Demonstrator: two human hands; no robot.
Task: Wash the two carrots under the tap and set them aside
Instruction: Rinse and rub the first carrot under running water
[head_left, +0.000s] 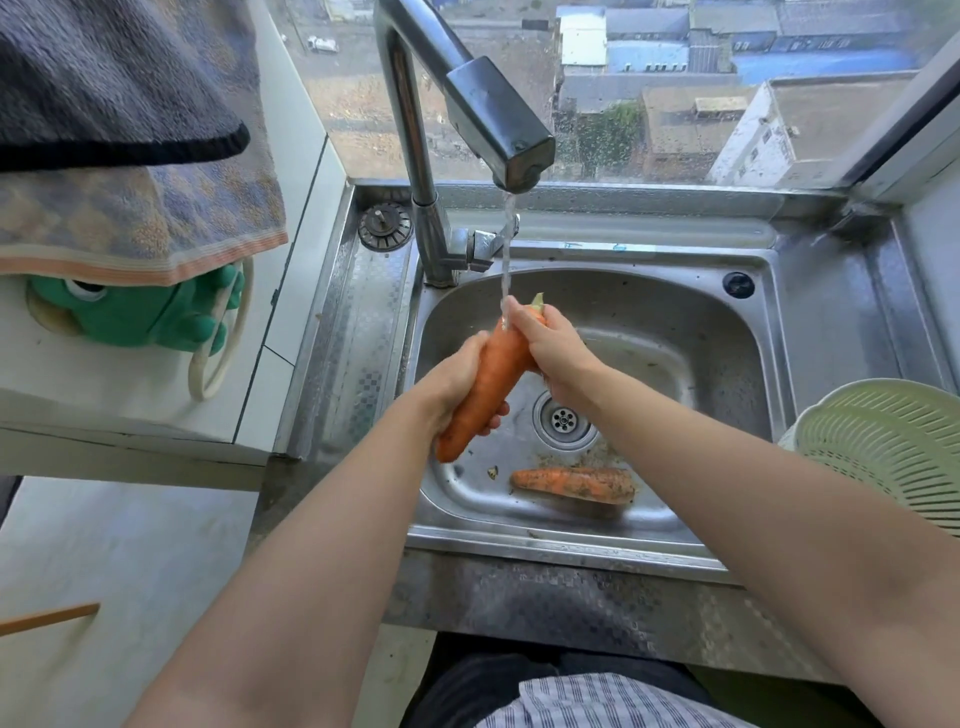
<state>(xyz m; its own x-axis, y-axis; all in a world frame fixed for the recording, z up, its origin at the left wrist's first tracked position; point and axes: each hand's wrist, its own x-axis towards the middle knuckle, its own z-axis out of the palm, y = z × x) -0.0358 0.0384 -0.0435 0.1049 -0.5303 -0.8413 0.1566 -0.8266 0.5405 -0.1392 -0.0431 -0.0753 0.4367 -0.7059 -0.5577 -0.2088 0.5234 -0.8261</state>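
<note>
A large orange carrot is held slanted over the steel sink, its thick top end under the running stream from the tap. My left hand grips its lower half from beneath. My right hand grips the top end, fingers curled round it where the water falls. A second carrot, still soiled with dark dirt, lies flat on the sink floor near the front, just below the drain.
A pale green plastic colander sits on the counter at the right of the sink. A sink plug rests on the left ledge. Towels and a green frog hook hang at the left. A window stands behind the tap.
</note>
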